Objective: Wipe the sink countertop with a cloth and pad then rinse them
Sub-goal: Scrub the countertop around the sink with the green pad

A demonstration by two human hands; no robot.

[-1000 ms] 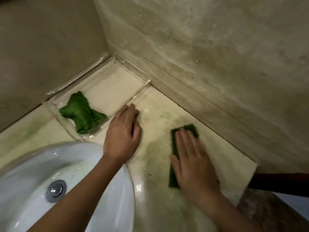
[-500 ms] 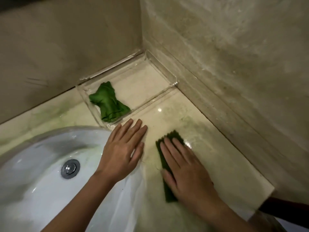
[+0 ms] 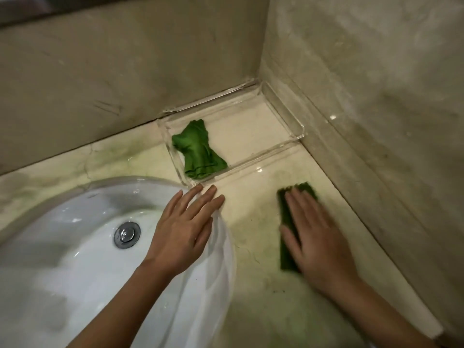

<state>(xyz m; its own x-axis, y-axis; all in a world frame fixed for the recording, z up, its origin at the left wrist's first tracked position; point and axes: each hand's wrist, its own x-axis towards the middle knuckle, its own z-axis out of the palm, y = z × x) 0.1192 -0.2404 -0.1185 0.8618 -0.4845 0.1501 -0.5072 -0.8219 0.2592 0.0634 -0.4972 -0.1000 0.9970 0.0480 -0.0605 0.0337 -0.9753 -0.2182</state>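
The pad (image 3: 285,209) has slid right, away from the flat, spread left hand (image 3: 180,229). The right hand (image 3: 321,242) lays straight fingers (image 3: 301,207) over it, pressing it to the bench (image 3: 253,209).

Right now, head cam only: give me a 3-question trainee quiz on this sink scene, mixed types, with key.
1. True or false: the green cloth lies in the sink basin.
2. What is the right hand pressing on the countertop? A the dark green pad; B the green cloth; C nothing.
3. Short answer: what does the left hand hold?

Key
1. False: it lies in the clear tray in the corner.
2. A, with flat fingers.
3. Nothing: it lies flat, fingers straight, over the sink basin's rim.
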